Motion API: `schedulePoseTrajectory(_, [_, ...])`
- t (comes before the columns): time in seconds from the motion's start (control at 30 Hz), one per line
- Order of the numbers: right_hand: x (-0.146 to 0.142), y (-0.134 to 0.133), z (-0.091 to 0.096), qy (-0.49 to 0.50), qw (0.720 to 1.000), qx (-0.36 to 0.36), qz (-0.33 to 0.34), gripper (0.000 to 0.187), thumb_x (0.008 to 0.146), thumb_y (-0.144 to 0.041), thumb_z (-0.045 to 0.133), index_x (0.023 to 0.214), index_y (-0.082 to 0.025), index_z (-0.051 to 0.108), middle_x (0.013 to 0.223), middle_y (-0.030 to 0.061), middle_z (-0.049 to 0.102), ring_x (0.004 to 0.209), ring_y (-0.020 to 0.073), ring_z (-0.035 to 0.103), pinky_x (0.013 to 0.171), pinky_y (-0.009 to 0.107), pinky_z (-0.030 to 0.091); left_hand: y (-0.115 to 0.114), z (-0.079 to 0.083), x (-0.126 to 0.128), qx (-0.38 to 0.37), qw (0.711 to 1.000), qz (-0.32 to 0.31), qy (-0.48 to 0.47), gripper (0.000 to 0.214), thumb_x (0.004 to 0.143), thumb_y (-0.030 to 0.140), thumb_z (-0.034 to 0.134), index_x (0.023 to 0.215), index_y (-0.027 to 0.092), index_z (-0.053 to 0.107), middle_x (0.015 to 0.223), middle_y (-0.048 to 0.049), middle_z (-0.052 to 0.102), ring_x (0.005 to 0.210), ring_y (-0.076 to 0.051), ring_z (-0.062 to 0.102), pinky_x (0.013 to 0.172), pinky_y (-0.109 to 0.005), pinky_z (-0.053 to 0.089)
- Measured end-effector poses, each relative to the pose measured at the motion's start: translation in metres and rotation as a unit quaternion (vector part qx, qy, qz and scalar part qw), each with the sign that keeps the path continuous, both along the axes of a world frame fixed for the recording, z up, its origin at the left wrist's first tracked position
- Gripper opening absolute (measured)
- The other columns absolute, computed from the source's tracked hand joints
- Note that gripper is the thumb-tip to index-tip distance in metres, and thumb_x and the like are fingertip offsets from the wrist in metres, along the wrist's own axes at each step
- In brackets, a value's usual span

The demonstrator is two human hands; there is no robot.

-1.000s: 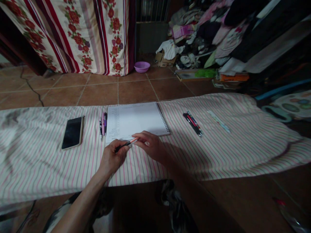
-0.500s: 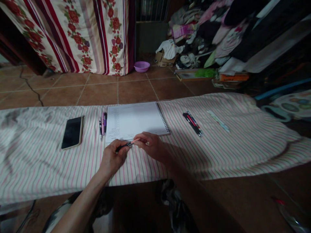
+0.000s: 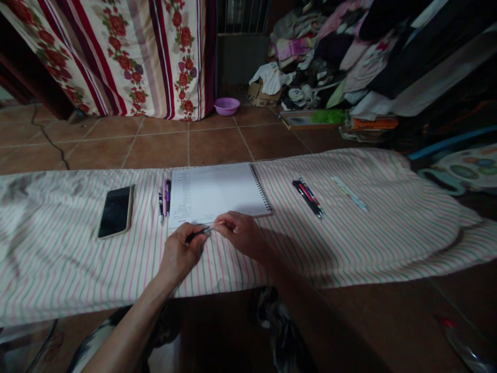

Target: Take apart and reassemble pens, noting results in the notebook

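Clock centred on the notebook (image 3: 225,189), 12 pointing away from the person. Nearest, past the edge at 6: soft folded fabric (image 3: 272,316), black and white. Then a striped cloth (image 3: 368,248), thin and rumpled, pink and grey lines on off-white. At 6, by the notebook's near edge, the pen (image 3: 205,229) lies between two hands: the left hand (image 3: 181,248) has its fingers curled tight round the smooth dark barrel, the right hand (image 3: 243,234) pinches the paler end, which slants toward 2. Notebook a flat rectangle, wire coil down its 3 o'clock edge, page mostly white, fine print on the 9 o'clock side. Just beside it at 9, slim pens (image 3: 164,198); farther out, a phone (image 3: 115,212), dark glossy slab in a pale case. At 3, a bundle of pens (image 3: 308,199), black and red showing; beyond, a pale flat strip (image 3: 349,194). Farther: square brown floor tiles (image 3: 163,147); at 12, a round purple basin (image 3: 227,106); at 11, a floral curtain (image 3: 151,57) in folds; at 1, heaped clothes (image 3: 298,52), crumpled. Counts: one held pen, one notebook, three pens at 9, at least three at 3 (overlapping, exact number unclear), one phone, one strip, one basin.
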State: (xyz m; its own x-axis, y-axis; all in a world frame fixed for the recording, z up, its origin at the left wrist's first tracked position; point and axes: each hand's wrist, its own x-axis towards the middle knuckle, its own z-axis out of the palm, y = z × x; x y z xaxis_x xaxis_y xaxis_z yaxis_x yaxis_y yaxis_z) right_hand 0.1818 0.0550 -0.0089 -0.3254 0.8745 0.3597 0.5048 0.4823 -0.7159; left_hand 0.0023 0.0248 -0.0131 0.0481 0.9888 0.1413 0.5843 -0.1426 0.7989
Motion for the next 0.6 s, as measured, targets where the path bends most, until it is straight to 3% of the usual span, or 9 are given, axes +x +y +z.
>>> schedulePoseTrajectory(0.23, [0.0019,0.0003,-0.0034,0.060,0.998,-0.033,0.013,0.010,0.081,-0.026,0.058,0.086,-0.020,0.064,0.074,0.0006,0.065,0.064,0.0102,0.058,0.061,0.021,0.044,-0.0005,-0.0030,0.0008,-0.025,0.998,0.010,-0.051,0.017,0.077,0.034,0.058,0.082,0.018,0.064,0.076,-0.0028,0.067,0.070,-0.017,0.061,0.063,-0.027,0.047])
schedulePoseTrajectory(0.6, [-0.0001,-0.0006,-0.0006,0.046,0.997,-0.063,-0.011,0.011,0.079,-0.028,0.061,0.076,-0.019,0.066,0.058,-0.0034,0.061,0.051,0.0082,0.057,0.054,0.018,0.040,-0.0025,-0.0026,0.0003,0.002,1.000,0.005,0.016,0.016,0.078,0.033,0.057,0.081,0.019,0.062,0.075,-0.0026,0.065,0.069,-0.016,0.059,0.062,-0.026,0.045])
